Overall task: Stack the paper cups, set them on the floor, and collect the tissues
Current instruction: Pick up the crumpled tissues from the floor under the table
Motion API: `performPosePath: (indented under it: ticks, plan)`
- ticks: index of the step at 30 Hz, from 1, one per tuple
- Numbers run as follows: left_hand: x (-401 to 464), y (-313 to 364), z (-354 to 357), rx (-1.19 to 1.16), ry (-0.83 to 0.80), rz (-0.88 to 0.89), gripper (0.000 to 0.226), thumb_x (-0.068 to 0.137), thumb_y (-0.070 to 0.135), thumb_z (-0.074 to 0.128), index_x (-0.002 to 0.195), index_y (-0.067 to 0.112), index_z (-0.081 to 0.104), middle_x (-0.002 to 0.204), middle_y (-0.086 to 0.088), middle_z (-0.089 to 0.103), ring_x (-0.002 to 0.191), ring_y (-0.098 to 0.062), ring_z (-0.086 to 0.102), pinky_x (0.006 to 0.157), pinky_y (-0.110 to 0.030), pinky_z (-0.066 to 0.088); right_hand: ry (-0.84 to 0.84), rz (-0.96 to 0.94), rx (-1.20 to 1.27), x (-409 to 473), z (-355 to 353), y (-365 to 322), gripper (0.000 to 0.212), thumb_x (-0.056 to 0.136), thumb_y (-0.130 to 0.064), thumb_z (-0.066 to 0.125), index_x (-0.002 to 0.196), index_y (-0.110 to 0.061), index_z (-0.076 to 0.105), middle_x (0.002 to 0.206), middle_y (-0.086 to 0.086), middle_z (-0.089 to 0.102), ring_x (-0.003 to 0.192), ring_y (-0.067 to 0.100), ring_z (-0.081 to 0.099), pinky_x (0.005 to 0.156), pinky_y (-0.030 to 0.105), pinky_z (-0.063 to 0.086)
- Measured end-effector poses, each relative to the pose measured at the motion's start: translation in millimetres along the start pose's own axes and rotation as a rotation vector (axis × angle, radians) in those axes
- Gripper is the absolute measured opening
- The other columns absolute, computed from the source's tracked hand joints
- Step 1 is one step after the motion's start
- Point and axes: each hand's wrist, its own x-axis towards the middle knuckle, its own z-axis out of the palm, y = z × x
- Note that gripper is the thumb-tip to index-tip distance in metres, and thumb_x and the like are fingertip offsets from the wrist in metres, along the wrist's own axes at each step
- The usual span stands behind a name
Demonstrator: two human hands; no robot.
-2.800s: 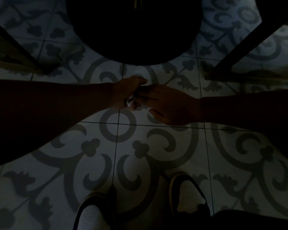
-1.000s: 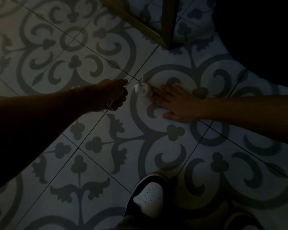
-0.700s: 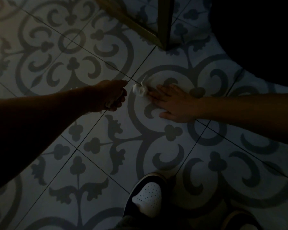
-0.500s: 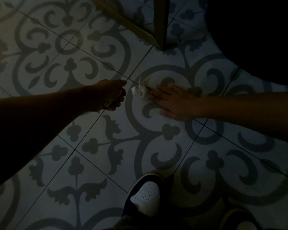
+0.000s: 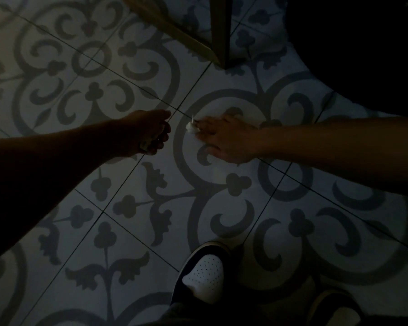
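The floor (image 5: 132, 231) is pale tile with grey scrollwork and thin diagonal grout lines, dimly lit. On it stand a wooden furniture leg (image 5: 218, 31) at the far centre, a white-toed shoe (image 5: 204, 276) at the near edge, and a second shoe (image 5: 335, 309) near right. A large black shape (image 5: 363, 48) at far right seems to rest on it too.

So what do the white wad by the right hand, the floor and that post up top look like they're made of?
The white wad at the right hand looks like crumpled tissue paper: matte, creased, with a thin wisp sticking up. The floor looks like ceramic or cement tile, with grout lines and a printed grey pattern. The post seems to be wood, though the light is too dim to be sure.
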Motion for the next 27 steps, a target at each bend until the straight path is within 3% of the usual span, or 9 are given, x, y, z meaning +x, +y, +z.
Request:
performPosePath:
  ticks: [2, 4, 8, 12, 15, 21, 23, 25, 27]
  plan:
    - [1, 4, 3, -0.005, -0.023, 0.020, 0.041, 0.098, 0.044, 0.040, 0.074, 0.013, 0.052, 0.065, -0.003, 0.048, 0.047, -0.014, 0.044, 0.039, -0.018, 0.037, 0.154, -0.036, 0.113, -13, 0, 4, 0.053, 0.097, -0.035, 0.035, 0.141, -0.006, 0.041, 0.147, 0.018, 0.040, 0.132, 0.035, 0.041, 0.107, 0.046, 0.037]
    - [4, 12, 9, -0.010, -0.057, 0.037, 0.043, 0.098, 0.044, 0.040, 0.071, 0.013, 0.053, 0.063, -0.004, 0.048, 0.041, -0.013, 0.045, 0.036, -0.016, 0.037, 0.293, -0.044, 0.214, -35, 4, 12, 0.042, 0.093, -0.034, 0.041, 0.115, -0.003, 0.062, 0.113, 0.017, 0.062, 0.099, 0.032, 0.060, 0.086, 0.045, 0.051]
    - [13, 38, 40, 0.024, -0.127, 0.051, 0.046, 0.097, 0.047, 0.041, 0.066, 0.014, 0.053, 0.059, -0.004, 0.050, 0.041, -0.015, 0.045, 0.037, -0.016, 0.037, 0.344, 0.065, 0.258, -88, 11, 26, 0.018, 0.084, -0.023, 0.063, 0.081, -0.007, 0.055, 0.086, 0.010, 0.057, 0.071, 0.025, 0.056, 0.057, 0.038, 0.051]
    - [12, 65, 93, 0.081, -0.236, 0.096, 0.050, 0.099, 0.045, 0.037, 0.061, 0.013, 0.045, 0.055, -0.004, 0.043, 0.046, -0.017, 0.037, 0.044, -0.020, 0.028, 0.189, 0.193, 0.168, -136, 18, 41, 0.007, 0.079, -0.007, 0.065, 0.080, -0.002, 0.060, 0.081, 0.019, 0.064, 0.067, 0.035, 0.062, 0.051, 0.028, 0.036]
    - [5, 82, 137, 0.123, -0.360, 0.140, 0.051, 0.099, 0.044, 0.034, 0.060, 0.012, 0.041, 0.045, -0.002, 0.045, 0.037, -0.016, 0.039, 0.037, -0.014, 0.030, 0.123, 0.276, 0.230, -173, 18, 47, 0.011, 0.081, -0.009, 0.060, 0.073, -0.001, 0.059, 0.080, 0.017, 0.065, 0.069, 0.032, 0.062, 0.054, 0.025, 0.033]
    - [-19, 100, 213, 0.241, -0.473, 0.232, 0.047, 0.096, 0.047, 0.040, 0.064, 0.015, 0.050, 0.054, 0.000, 0.048, 0.045, -0.014, 0.044, 0.041, -0.018, 0.036, 0.016, 0.442, 0.276, -234, 26, 48, 0.021, 0.094, -0.011, 0.047, 0.107, -0.001, 0.060, 0.120, 0.023, 0.058, 0.106, 0.039, 0.053, 0.090, 0.044, 0.041]
    - [-26, 105, 231, 0.274, -0.501, 0.262, 0.047, 0.096, 0.047, 0.041, 0.063, 0.014, 0.051, 0.060, -0.001, 0.049, 0.050, -0.015, 0.045, 0.046, -0.020, 0.038, -0.010, 0.487, 0.397, -244, 32, 45, 0.004, 0.089, -0.012, 0.052, 0.087, -0.013, 0.054, 0.102, 0.013, 0.062, 0.087, 0.026, 0.055, 0.082, 0.041, 0.047]
    - [-33, 111, 248, 0.306, -0.553, 0.276, 0.049, 0.096, 0.047, 0.040, 0.062, 0.013, 0.051, 0.064, -0.002, 0.049, 0.054, -0.016, 0.047, 0.046, -0.020, 0.040, 0.055, 0.604, 0.643, -253, 35, 43, 0.018, 0.081, -0.014, 0.064, 0.072, -0.018, 0.049, 0.077, -0.001, 0.057, 0.070, 0.016, 0.054, 0.067, 0.041, 0.055]
    - [-40, 115, 260, 0.348, -0.561, 0.282, 0.046, 0.096, 0.048, 0.041, 0.068, 0.013, 0.054, 0.068, -0.002, 0.052, 0.058, -0.017, 0.049, 0.046, -0.019, 0.043, 0.020, 0.758, 0.968, -260, 34, 39, 0.018, 0.082, -0.021, 0.070, 0.072, -0.021, 0.055, 0.081, 0.001, 0.060, 0.064, 0.010, 0.060, 0.051, 0.031, 0.057]
